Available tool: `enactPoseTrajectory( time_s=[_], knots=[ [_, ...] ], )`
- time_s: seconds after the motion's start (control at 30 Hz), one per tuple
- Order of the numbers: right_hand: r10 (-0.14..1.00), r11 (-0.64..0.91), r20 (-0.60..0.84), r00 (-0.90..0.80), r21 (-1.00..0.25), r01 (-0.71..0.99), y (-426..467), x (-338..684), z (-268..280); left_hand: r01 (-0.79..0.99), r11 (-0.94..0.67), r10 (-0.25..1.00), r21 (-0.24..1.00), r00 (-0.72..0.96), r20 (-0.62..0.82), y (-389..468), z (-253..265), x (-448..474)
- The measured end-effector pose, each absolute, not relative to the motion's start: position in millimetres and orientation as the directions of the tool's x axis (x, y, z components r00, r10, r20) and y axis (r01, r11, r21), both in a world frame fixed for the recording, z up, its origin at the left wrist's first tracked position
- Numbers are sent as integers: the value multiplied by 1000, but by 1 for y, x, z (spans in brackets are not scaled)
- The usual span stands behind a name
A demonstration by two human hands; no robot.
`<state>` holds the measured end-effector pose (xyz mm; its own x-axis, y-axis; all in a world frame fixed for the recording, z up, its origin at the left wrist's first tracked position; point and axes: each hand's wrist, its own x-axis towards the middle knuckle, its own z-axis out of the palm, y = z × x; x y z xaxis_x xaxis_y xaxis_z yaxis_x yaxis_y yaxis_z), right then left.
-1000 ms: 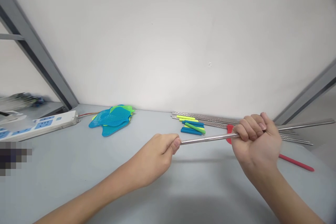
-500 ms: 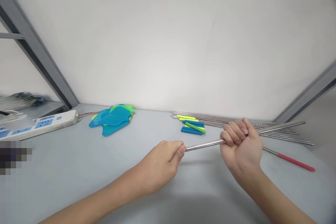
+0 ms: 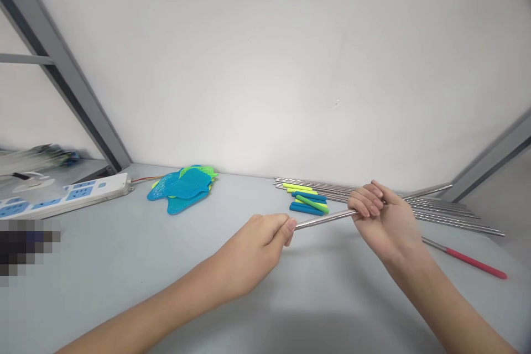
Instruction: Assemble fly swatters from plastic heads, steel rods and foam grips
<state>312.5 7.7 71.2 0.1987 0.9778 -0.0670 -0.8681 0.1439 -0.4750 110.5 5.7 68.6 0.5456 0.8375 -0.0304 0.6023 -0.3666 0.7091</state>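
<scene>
- Metal rod [image 3: 327, 219] was held slantwise above the desk [image 3: 116, 265], presumably steadied at two spaced places.
- Mesh pieces [image 3: 188, 185] were stacked at left, seemingly clear of the handling.
- The rod's left part was enclosed by the left hand [image 3: 262, 249], its grip closed.
- Coloured tubes [image 3: 307, 207] were piled beyond the rod, perhaps within reach.
- Farther right, it was encircled by the right hand [image 3: 384, 218], fingers curled.

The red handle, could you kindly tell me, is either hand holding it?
No, the red handle lies on the table, while the left hand and right hand both grip a metal rod.
</scene>
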Motion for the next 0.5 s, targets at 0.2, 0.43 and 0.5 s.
enactPoseTrajectory(
  time_s=[0.2,0.43,0.5],
  knots=[
    [972,189,-30,232,-486,-853,17,335,83,571,-378,852,729,522,33,13,71,110],
    [935,271,-118,333,-363,-891,22,377,90,559,-322,843,764,536,-37,11,86,105],
    [941,245,-144,307,-337,-909,21,383,91,568,-293,822,769,560,-100,6,91,104]
  ],
)
